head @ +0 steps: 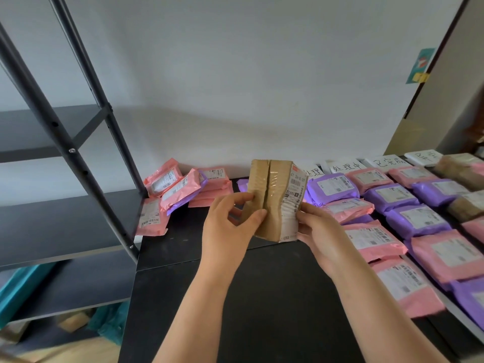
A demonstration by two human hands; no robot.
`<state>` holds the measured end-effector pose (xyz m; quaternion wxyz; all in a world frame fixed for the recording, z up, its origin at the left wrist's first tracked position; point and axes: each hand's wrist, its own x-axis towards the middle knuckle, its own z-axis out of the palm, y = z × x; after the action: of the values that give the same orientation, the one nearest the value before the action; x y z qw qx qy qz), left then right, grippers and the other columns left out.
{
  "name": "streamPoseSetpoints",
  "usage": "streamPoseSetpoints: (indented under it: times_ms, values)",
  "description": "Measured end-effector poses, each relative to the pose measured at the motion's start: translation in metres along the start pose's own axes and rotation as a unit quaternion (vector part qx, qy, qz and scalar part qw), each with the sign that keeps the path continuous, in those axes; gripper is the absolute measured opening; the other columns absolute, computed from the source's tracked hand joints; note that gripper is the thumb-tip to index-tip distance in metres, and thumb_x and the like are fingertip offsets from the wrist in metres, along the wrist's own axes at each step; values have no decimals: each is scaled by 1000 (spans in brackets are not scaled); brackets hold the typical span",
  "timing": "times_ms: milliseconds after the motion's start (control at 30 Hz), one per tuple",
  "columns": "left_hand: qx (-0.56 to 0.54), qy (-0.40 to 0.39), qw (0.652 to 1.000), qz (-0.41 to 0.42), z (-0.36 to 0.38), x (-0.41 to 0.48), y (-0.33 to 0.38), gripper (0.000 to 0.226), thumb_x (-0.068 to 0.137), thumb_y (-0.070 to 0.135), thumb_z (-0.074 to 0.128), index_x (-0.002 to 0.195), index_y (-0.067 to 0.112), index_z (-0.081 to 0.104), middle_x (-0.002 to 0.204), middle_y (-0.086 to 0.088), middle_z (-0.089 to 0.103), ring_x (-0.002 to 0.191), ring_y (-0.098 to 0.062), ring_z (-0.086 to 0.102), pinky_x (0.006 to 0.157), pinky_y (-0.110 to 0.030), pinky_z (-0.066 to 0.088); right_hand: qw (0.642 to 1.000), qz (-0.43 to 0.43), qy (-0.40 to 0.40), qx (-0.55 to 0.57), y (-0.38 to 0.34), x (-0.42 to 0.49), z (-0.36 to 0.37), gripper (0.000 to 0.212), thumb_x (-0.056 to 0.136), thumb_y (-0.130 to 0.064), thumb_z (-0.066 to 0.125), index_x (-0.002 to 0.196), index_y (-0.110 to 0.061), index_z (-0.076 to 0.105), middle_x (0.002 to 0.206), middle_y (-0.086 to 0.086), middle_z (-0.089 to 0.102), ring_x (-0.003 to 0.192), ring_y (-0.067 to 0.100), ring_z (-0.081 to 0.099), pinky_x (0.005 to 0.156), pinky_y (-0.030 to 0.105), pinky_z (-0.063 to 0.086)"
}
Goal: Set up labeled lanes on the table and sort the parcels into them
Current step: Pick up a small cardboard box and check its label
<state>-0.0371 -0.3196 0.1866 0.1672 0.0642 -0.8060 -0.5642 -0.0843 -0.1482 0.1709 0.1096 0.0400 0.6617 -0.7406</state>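
Your left hand [230, 221] and right hand [322, 231] both grip the brown parcel [275, 189] over the black desk [275, 297], with the white wall [262, 74] behind.

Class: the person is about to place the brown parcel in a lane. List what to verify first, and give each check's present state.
1. Grip: left hand and right hand both hold the brown parcel: ok.
2. Shipping label legible: cannot tell, print too small.
3. Lane signs stand at the back of the table: ok.
4. Correct lane for this parcel: cannot tell.
5. Loose pile at left all sorted: not ok.
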Motion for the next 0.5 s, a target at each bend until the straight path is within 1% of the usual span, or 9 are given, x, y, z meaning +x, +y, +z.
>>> streamPoseSetpoints:
  times_ms: [100, 167, 200, 300, 333, 433, 500]
  values:
    - [-4, 1, 1000, -3, 0, 1, 0, 29, 81, 34, 76, 108, 37, 65, 106, 14, 63, 87, -5, 59, 69, -10, 48, 1000, 3, 2, -6, 0, -1, -2, 34, 103, -7, 40, 109, -22, 70, 107, -1, 75, 105, 19, 69, 94, 38, 52]
    - [-6, 3, 1000, -7, 1, 1, 0, 29, 82, 33, 76, 109, 35, 65, 106, 14, 63, 87, -6, 60, 69, -11, 48, 1000, 2, 4, -12, -1, -1, -3, 32, 103, -9, 41, 111, -23, 70, 109, -2, 75, 106, 18, 68, 95, 38, 51]
    - [-8, 2, 1000, -10, 2, 2, 0, 29, 83, 32, 76, 110, 34, 65, 105, 14, 64, 87, -8, 61, 69, -13, 49, 1000, -2, 6, -17, -1, 0, -4, 32, 103, -10, 42, 112, -22, 70, 108, -2, 75, 105, 18, 68, 93, 38, 51]
    - [-21, 4, 999, -24, 2, 3, -1, 28, 84, 30, 75, 110, 32, 65, 100, 15, 67, 87, -9, 65, 74, -21, 55, 999, -14, 12, -28, -6, -1, -6, 30, 102, -11, 44, 106, -23, 71, 102, -3, 75, 94, 12, 68, 81, 30, 48]
    - [-24, 6, 999, -28, 2, 3, -1, 28, 83, 30, 75, 109, 32, 64, 99, 15, 67, 87, -9, 65, 75, -23, 56, 999, -17, 12, -32, -6, -1, -7, 27, 103, -14, 45, 107, -24, 71, 101, -4, 75, 94, 11, 68, 81, 29, 48]
    - [-23, 14, 999, -40, 4, 3, 0, 29, 82, 29, 76, 107, 33, 62, 95, 15, 67, 85, -7, 65, 73, -23, 56, 998, -32, -1, -54, -8, -5, -7, 19, 102, -26, 52, 113, -26, 68, 104, -9, 75, 102, 10, 68, 88, 31, 52]
    - [-15, 21, 999, -46, 5, 2, 1, 28, 82, 28, 75, 106, 34, 62, 94, 16, 67, 82, -6, 65, 67, -18, 53, 997, -40, 0, -64, -8, -6, -7, 19, 100, -28, 56, 114, -26, 68, 105, -11, 75, 105, 9, 68, 90, 32, 53]
